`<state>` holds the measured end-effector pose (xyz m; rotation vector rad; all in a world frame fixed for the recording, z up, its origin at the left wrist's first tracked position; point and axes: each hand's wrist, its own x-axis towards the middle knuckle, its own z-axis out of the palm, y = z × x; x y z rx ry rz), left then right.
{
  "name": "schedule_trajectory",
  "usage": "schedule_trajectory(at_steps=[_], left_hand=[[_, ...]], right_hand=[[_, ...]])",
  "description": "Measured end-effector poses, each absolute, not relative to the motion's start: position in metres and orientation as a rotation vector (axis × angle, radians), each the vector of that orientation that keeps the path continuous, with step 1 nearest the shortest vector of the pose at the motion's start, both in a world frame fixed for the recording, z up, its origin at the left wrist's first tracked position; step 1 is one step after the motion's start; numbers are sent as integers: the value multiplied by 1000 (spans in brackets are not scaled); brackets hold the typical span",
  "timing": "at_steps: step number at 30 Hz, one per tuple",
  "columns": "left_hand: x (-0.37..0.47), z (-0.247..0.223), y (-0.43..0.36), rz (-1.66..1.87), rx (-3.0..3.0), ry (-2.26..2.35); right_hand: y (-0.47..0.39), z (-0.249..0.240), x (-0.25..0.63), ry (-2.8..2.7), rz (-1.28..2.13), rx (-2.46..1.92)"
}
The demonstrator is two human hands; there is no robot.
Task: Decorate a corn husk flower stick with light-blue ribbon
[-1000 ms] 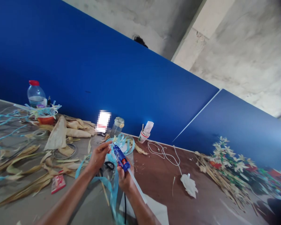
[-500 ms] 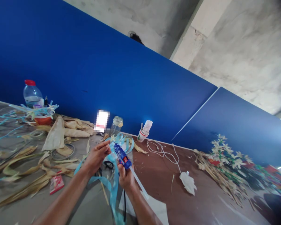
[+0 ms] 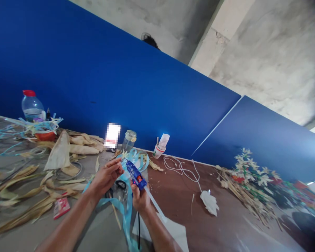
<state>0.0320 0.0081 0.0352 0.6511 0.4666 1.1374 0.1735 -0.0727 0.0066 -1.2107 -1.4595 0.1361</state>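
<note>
My right hand [image 3: 141, 200] is wrapped round a blue hot glue gun [image 3: 134, 174], whose nozzle points up and left. A long whitish glue stick [image 3: 155, 203] sticks out of its back end, and a black cord hangs below. Close to the nozzle, the fingertips of my left hand [image 3: 110, 174] are pinched together; what they hold is too small to make out. Behind the fingertips shows a pale flower-like piece [image 3: 124, 154]. Light-blue ribbon [image 3: 127, 217] loops behind the glue gun and trails down the table between my arms. Black-handled scissors [image 3: 121, 184] lie below my left hand.
Dried corn husks [image 3: 26, 203] and a red packet [image 3: 61, 208] lie at left. Along the blue partition [image 3: 120, 77] stand a red-capped bottle [image 3: 33, 106], a glass jar [image 3: 128, 140] and a paper cup [image 3: 159, 151]. A white cable [image 3: 182, 169] and artificial flowers [image 3: 252, 171] lie rightward.
The view has shifted slightly, so things sit a little further left. Both hands keep nearly the same pose, with the glue gun still at the left fingertips.
</note>
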Motion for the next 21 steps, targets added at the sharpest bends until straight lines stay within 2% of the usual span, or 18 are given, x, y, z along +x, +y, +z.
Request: schedule_trajectory(at_steps=[21], left_hand=[[31, 32, 11, 1120, 640, 458]], right_hand=[[-73, 2, 177, -1473, 100, -1244]])
